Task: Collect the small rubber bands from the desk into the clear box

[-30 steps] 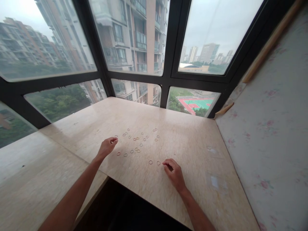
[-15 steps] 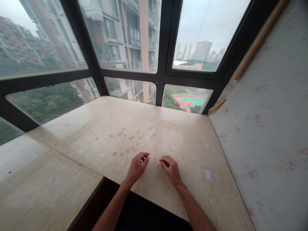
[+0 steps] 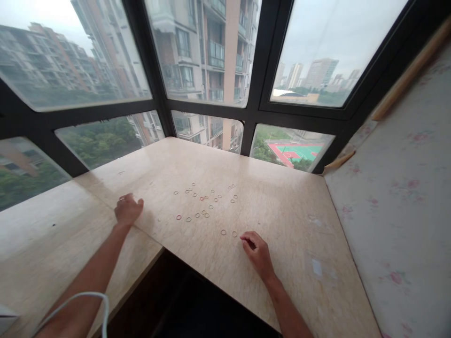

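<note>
Several thin rings lie scattered on the beige marble-patterned surface, among them a reddish ring and a thin ring beside it. Nearer me, two rings lie side by side, a left one and a right one. Just right of that pair is my right hand, its thumb and fingertips pinched together; anything between them is too small to make out. Far to the left, my left hand is over the surface near a seam, its fingers partly curled and its thumb apart, with nothing visible in it.
A white cable loops by my left forearm, and a white object is at the lower left edge. Dark-framed windows stand behind the surface. Clear plastic pieces with a white label lie near the flowered wall.
My left hand has moved away to the left from the middle. A ring now shows where it was, beside the other near ring. My right hand stays pinched. The view has shifted left.
</note>
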{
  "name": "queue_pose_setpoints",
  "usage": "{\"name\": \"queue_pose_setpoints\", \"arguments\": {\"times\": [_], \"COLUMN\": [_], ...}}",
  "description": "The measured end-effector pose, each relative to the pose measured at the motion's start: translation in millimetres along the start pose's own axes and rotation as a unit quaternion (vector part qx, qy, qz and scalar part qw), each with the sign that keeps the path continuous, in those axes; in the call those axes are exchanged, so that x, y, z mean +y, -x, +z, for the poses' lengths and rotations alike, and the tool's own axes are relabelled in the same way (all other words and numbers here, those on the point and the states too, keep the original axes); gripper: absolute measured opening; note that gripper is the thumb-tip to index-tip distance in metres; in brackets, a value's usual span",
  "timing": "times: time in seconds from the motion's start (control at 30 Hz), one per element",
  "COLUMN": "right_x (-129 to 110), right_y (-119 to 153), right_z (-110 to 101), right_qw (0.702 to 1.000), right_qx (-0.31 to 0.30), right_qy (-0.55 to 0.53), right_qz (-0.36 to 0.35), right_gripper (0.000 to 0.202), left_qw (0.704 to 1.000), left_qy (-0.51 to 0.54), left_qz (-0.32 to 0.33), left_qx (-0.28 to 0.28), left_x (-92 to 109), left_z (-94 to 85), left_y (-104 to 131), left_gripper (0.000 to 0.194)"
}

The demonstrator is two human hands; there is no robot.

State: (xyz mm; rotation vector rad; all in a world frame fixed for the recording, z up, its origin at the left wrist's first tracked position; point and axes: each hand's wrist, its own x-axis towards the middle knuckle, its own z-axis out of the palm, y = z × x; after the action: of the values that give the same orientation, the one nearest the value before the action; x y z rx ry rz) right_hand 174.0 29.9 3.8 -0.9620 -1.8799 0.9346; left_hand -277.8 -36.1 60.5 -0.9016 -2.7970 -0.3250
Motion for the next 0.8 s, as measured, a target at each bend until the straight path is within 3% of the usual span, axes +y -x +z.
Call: {"name": "queue_pose_setpoints", "arguments": {"times": [0.07, 0.13, 0.27, 0.5, 0.63, 0.8], "right_x": [0.1, 0.1, 0.1, 0.1, -2.0, -3.4], "right_y": [-0.5, -1.1, -1.7, -2.1, -3.1, -2.9], "right_z": [2.3, 4.8, 8.3, 9.4, 10.0, 9.9], "right_qw": [1.000, 1.000, 0.997, 0.995, 0.995, 0.995], "right_qx": [0.002, 0.000, -0.011, -0.013, -0.010, -0.015], "right_qy": [0.012, 0.031, 0.071, 0.098, 0.102, 0.097], "right_qz": [-0.001, -0.006, -0.019, -0.022, -0.019, -0.016], "right_gripper": [0.015, 0.015, 0.015, 0.016, 0.016, 0.016], "left_qw": [0.999, 0.998, 0.994, 0.991, 0.990, 0.950], "left_qy": [-0.022, -0.027, -0.018, 0.013, 0.023, 0.095], "left_qz": [-0.012, 0.018, 0.051, 0.069, 0.093, 0.260], "left_qx": [-0.023, -0.057, -0.091, -0.114, -0.101, -0.144], "left_x": [-33.9, -56.1, -66.7, -42.5, -16.0, 36.2], "left_z": [-0.3, 0.9, 7.0, 18.2, 30.6, 42.6], "left_y": [-21.9, -32.7, -47.6, -69.9, -48.3, -7.6], "left_gripper": [0.032, 0.018, 0.010, 0.011, 0.023, 0.027]}}
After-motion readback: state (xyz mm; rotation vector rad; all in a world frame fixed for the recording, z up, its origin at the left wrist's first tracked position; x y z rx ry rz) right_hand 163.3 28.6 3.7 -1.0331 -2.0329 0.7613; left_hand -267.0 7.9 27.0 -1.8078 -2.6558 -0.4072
